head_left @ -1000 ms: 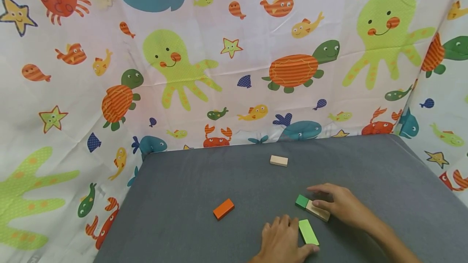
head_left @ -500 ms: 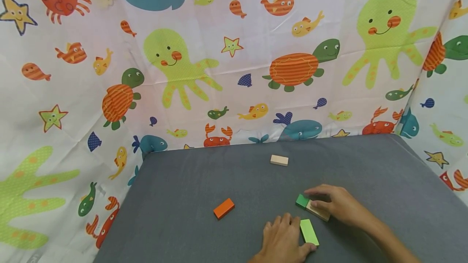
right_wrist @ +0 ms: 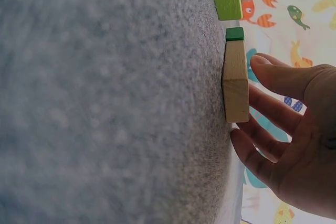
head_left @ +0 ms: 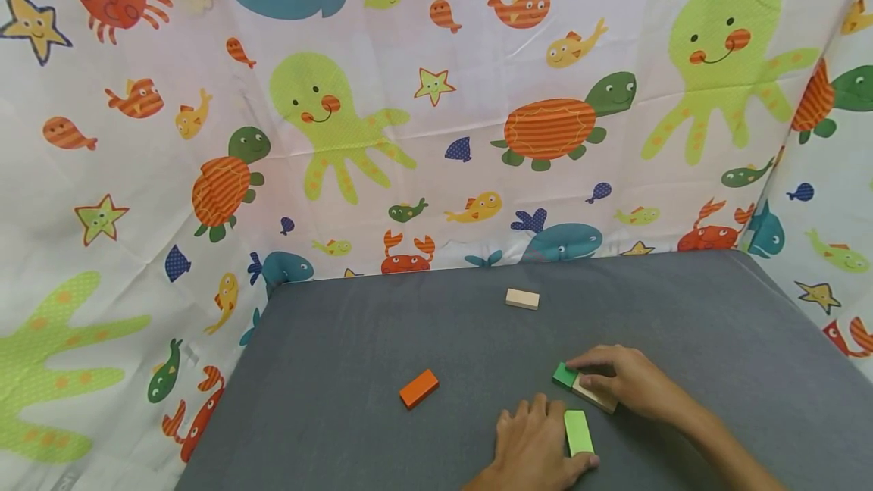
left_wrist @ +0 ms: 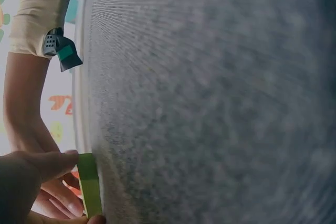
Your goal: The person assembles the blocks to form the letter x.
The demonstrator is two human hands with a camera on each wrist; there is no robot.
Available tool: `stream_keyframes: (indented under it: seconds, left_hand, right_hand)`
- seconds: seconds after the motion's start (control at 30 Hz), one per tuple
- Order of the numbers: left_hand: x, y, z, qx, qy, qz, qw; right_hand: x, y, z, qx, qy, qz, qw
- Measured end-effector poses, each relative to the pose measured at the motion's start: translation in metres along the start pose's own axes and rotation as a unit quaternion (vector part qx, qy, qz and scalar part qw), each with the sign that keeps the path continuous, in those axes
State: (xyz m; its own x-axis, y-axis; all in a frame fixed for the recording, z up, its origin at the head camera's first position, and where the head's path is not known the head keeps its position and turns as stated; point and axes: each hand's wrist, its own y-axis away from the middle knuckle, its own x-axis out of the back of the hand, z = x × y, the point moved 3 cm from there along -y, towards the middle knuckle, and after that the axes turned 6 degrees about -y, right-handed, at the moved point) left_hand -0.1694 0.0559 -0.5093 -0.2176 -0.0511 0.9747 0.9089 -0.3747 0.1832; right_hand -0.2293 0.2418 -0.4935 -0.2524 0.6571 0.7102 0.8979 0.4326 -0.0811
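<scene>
Emerald block (right_wrist: 234, 34): right view, not left

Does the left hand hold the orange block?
No, the left hand grips the light green block, while the orange block lies apart.

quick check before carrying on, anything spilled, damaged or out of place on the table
Nothing stands out: no spill or damage shows on the gray table. The orange block and far wooden block lie apart at different angles, seemingly ordinary scatter. In the head view, the right hand partly hides the near wooden block.
</scene>
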Motion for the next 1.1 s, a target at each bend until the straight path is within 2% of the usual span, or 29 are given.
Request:
stream_keyframes:
  seconds: [0.1, 0.27, 0.53, 0.8, 1.1]
  left_hand:
    - [0.0005, -0.0013, 0.0004, 0.002, 0.005, -0.022, 0.9997]
    - [0.0012, -0.0006, -0.0007, -0.005, 0.014, -0.037, 0.9992]
    - [0.0017, 0.0021, -0.0013, -0.016, -0.007, -0.008, 0.9998]
    - [0.0005, 0.0005, -0.0019, 0.005, 0.011, -0.041, 0.9991]
    - [0.0022, 0.0026, -0.0031, -0.001, 0.001, -0.017, 0.9998]
  right_hand:
    - [0.0004, -0.0012, 0.0011, 0.003, 0.000, -0.004, 1.0000]
    - [0.0005, -0.0029, 0.0020, 0.017, 0.004, -0.008, 0.9998]
    - [-0.0004, -0.0043, 0.0039, 0.036, 0.004, -0.018, 0.9992]
    - [-0.0017, -0.0052, 0.0058, 0.047, 0.009, -0.017, 0.9987]
    - [-0.0025, -0.0058, 0.0058, 0.057, 0.009, -0.008, 0.9983]
